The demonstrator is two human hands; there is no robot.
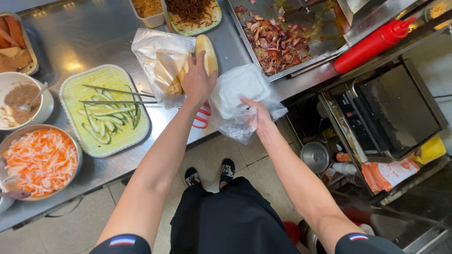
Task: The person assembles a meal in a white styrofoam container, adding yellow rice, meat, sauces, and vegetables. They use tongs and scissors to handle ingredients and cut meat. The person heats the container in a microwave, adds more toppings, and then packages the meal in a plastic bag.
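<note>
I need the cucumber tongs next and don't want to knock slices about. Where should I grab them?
Take the metal tongs by their right ends, which jut past the green tray's rim near the left hand. Come from the right: the tips lie leftward over the cucumber slices, so that end stays clear of food.

Well left of the fingers, a green tray (75,96) on the steel worktop (94,33) holds cucumber strips (106,123) with tongs (117,95) laid across it. Left beyond, a bowl (77,157) of shredded carrot (40,161) and a white bowl (44,109) with a spoon (34,99). Right above the fingers, a griddle (245,28) bears chopped meat (278,44); a red bottle (372,44) lies beside it. Red scissors (201,118) just below them
</note>
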